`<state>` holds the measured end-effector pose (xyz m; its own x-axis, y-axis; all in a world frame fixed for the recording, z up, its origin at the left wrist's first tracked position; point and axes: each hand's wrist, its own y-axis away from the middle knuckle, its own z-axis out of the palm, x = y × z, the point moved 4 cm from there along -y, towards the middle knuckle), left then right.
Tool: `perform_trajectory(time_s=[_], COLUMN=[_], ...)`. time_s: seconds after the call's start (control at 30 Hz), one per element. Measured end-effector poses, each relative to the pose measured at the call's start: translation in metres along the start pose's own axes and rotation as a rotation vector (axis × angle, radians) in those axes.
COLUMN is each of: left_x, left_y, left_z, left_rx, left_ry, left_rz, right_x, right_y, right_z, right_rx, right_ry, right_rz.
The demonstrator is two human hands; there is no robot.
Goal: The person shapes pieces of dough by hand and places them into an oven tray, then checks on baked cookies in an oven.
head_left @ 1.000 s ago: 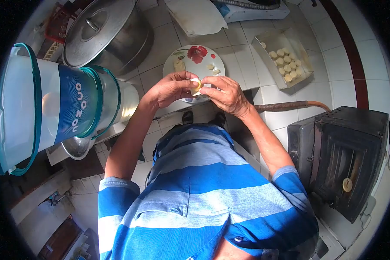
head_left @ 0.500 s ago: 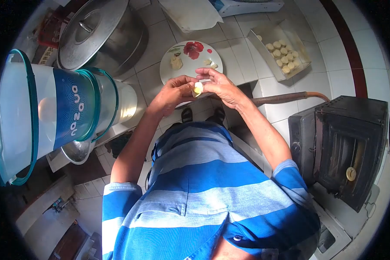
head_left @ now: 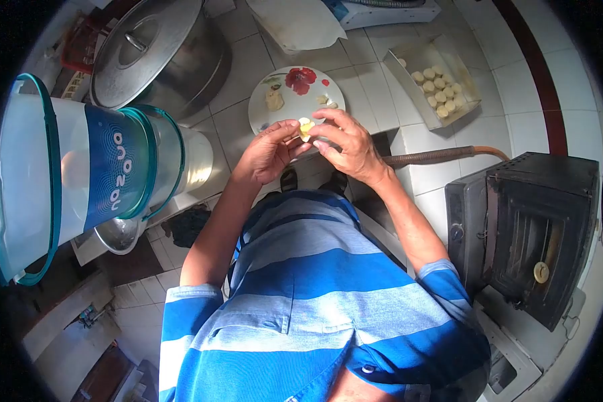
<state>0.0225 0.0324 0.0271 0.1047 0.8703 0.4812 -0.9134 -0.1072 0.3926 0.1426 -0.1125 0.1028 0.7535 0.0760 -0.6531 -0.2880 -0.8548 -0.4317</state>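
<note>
Between my two hands is a small piece of white dough (head_left: 305,123) with something yellow in its middle. My left hand (head_left: 269,153) pinches it between thumb and fingers. Curled around its other side, my right hand (head_left: 348,146) has its fingertips on the yellow part, with the thumb lower down. Just beyond my hands lies a white plate (head_left: 261,120) with a red flower print. A pale lump of dough (head_left: 274,100) sits on its left, and some small pale pieces (head_left: 325,101) lie on its right.
A rectangular tray (head_left: 419,110) at the right holds several round dough pieces. A big lidded metal pot (head_left: 201,74) and a clear bucket (head_left: 70,167) with teal handle stand left. A dark oven (head_left: 543,181) is at right, near a hose (head_left: 435,155). White paper (head_left: 295,27) lies behind the plate.
My right hand has turned and come down, its fingers now curled over the dough. The dough looks more spread, with more yellow showing. My left hand has shifted slightly.
</note>
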Motion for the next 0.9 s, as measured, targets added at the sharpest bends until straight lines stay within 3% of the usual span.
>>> perform_trajectory(time_s=[0.17,0.4,0.63,0.7,0.73,0.8,0.83,0.9], left_x=[-0.003,0.004,0.0,0.001,0.001,-0.001,-0.001,-0.003], left_y=[-0.005,0.005,0.007,0.009,0.01,0.008,0.007,0.007], left_z=[-0.003,0.023,0.02,0.025,0.026,0.023,0.023,0.024], left_rx=[0.001,0.149,0.13,0.133,0.137,0.101,0.068,0.078], left_ry=[0.039,-0.024,-0.024,-0.019,-0.015,-0.014,-0.014,-0.055], left_rz=[0.028,0.031,0.014,0.022,0.031,0.04,0.053,0.057], right_x=[-0.001,0.0,0.003,0.013,0.013,0.025,0.024,0.029], right_y=[0.001,-0.003,-0.005,-0.006,-0.005,-0.002,-0.003,0.002], right_z=[0.003,0.003,0.006,0.006,0.007,0.014,0.013,0.021], right_rx=[0.042,0.049,0.012,0.092,0.093,0.042,0.044,-0.024], right_ry=[0.104,0.279,0.184,-0.072,-0.071,-0.445,-0.443,-0.878], right_rz=[-0.097,-0.244,-0.198,0.004,0.006,0.374,0.375,0.686])
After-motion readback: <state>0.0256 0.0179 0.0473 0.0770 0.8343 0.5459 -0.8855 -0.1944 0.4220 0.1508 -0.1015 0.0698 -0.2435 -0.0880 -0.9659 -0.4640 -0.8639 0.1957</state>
